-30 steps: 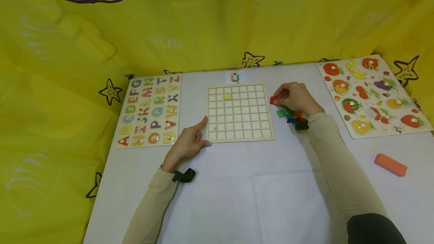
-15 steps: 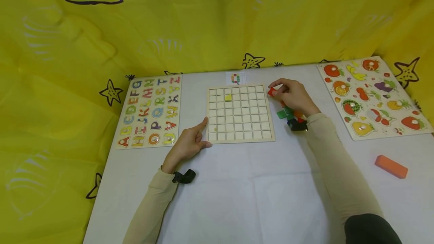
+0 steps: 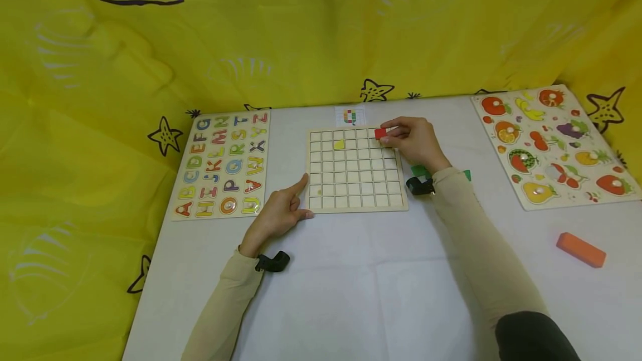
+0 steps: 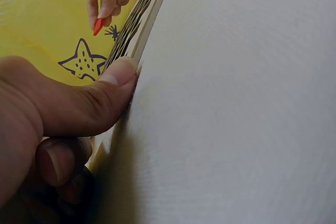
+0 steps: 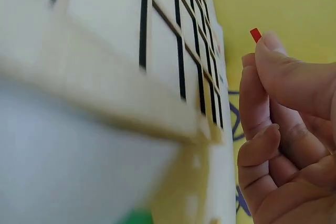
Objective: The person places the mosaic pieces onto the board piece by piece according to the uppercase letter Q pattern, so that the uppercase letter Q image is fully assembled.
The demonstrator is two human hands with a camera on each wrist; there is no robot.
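My right hand pinches a red square tile between thumb and fingertips. It holds the tile above the upper right cells of a wooden grid board; in the right wrist view the red tile is apart from the board. One yellow tile lies in a cell near the board's upper left. At the board's lower left corner my left hand touches its edges with outstretched index finger and thumb, the other fingers folded in. The left wrist view shows the thumb pressed against the edge.
Green tiles lie under my right wrist, partly hidden. A small pattern card lies behind the board. An alphabet board stands left, a fruit board right. An orange block lies at the right. A yellow curtain hangs behind.
My right hand has lifted the red tile from beside the tile pile and carried it left over the board's upper right. My left hand has stayed at the board's corner.
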